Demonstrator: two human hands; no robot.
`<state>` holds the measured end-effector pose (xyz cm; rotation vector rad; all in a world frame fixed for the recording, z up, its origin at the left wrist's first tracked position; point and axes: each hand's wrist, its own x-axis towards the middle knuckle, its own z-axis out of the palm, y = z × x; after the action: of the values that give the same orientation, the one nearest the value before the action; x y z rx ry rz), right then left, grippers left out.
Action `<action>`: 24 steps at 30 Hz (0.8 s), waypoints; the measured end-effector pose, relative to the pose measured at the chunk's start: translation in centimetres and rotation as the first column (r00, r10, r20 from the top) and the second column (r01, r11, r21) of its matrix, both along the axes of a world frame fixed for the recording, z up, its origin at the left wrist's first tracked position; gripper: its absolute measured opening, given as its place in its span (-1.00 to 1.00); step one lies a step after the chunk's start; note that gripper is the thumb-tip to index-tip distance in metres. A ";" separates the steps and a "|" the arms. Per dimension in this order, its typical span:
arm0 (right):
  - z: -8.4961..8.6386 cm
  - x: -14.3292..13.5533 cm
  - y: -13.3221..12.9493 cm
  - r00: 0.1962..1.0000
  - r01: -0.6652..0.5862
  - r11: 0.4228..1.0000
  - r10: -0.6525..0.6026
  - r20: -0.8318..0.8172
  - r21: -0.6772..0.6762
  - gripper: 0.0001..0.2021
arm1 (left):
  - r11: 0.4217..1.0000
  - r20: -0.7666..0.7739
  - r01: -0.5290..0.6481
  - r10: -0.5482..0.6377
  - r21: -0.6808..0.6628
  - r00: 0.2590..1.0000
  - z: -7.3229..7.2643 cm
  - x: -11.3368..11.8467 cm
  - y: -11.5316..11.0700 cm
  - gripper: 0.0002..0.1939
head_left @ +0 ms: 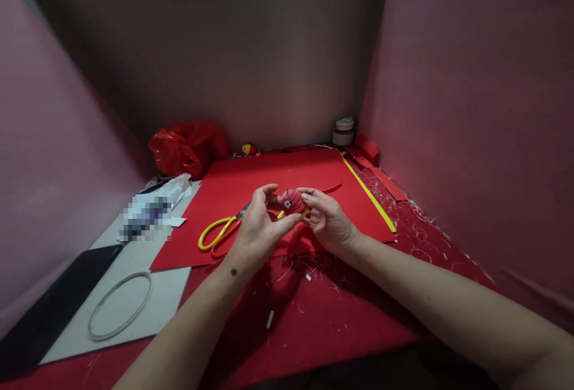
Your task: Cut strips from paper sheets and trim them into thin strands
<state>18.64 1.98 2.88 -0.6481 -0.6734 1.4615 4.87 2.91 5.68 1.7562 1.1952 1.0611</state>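
Note:
A small round crocheted toy (293,201), red with a white-and-black eye and some yellow low on its right side, is between my hands above the red ribbed sheet (287,168). Fingers and thumb of my left hand (262,216) close round its left side. My right hand (329,216) pinches its right edge with the fingertips. Beside my left hand lie scissors (216,234) with yellow and orange handles, their blades partly behind that hand. A thin red strip (332,188) shows just past my right fingers.
A red plastic bag (186,145) sits back left, a small red-and-yellow toy (249,149) and a lidded white container (343,131) at the back. Yellow strip (370,192) edges the sheet; thread scraps (417,228) litter the right. On the left lie a ring (120,306) and a black flat object (63,300).

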 end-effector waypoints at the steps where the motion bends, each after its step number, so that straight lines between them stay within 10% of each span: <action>1: 0.0 0.0 0.0 1.000 -0.005 1.000 0.005 0.000 0.003 -0.72 | 1.000 0.002 0.002 -0.002 0.005 1.000 0.0 0.0 0.0 -0.30; 24: 0.5 0.2 -0.3 0.994 -0.085 0.975 0.069 0.085 0.204 -0.69 | 0.985 0.161 0.166 -0.159 -0.035 0.974 1.1 -1.4 0.8 -0.39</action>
<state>18.83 1.64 3.38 -0.5226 -0.9074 1.4193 3.47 3.73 6.77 1.6690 0.9556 1.0439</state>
